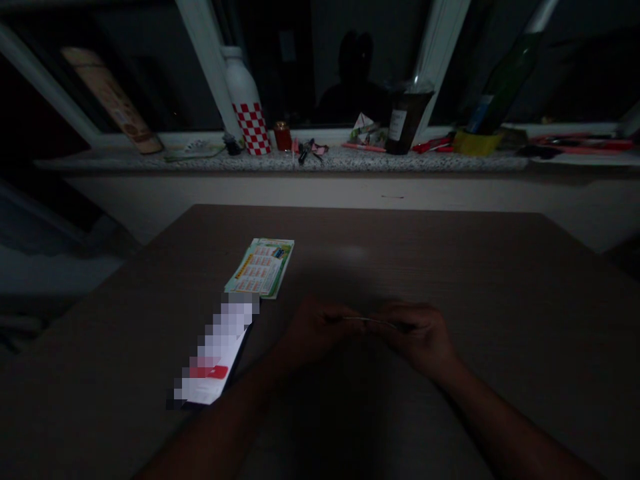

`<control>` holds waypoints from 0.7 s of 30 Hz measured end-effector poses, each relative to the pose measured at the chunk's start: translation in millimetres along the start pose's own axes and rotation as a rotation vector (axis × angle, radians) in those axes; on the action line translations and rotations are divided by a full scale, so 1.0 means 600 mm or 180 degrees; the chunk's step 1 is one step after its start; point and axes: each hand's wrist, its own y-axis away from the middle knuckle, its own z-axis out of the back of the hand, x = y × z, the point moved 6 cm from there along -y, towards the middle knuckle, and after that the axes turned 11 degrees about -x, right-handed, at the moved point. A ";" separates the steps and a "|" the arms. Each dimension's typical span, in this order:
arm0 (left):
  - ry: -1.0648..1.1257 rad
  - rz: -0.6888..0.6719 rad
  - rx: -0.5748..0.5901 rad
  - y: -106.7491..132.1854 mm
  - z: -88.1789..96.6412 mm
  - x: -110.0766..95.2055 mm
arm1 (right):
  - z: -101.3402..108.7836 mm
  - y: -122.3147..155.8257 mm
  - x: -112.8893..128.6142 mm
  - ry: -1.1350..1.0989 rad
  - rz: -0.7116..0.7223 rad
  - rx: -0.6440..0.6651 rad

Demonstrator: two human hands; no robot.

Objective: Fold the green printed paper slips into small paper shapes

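Observation:
Above the middle of the table, my left hand (320, 328) and my right hand (419, 335) meet almost fingertip to fingertip. Pinched between them is a thin sheet (369, 319), perhaps paper, seen edge-on as a narrow pale line. Its faces are turned away from view, and the fingers cover its ends. To the left of my hands lies a small stack of green-bordered printed sheets (260, 268) with rows of red print. Just nearer than the stack, a phone (225, 353) with a lit screen rests beside my left forearm, its display partly pixelated.
The dim room has a brown wooden table (450, 260) before a stone windowsill (330, 162). Along the sill stand a red-checked white bottle (253, 120), a small red jar (283, 136), a dark cup (406, 123), a green bottle (507, 83) and a leaning tube (113, 100).

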 end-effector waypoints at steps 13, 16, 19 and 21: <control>0.0846 0.0337 -0.0060 -0.002 -0.009 0.010 | -0.006 0.002 -0.017 -0.0278 -0.0161 0.0052; 0.0817 0.0363 -0.0094 -0.003 -0.010 0.016 | -0.007 0.003 -0.017 -0.0272 -0.0197 0.0072; 0.0741 0.0406 -0.0061 -0.004 -0.010 0.022 | -0.010 0.005 -0.027 -0.0343 -0.0421 0.0068; 0.0720 0.0445 -0.0007 -0.005 -0.011 0.025 | -0.013 0.009 -0.038 -0.0427 -0.0665 0.0073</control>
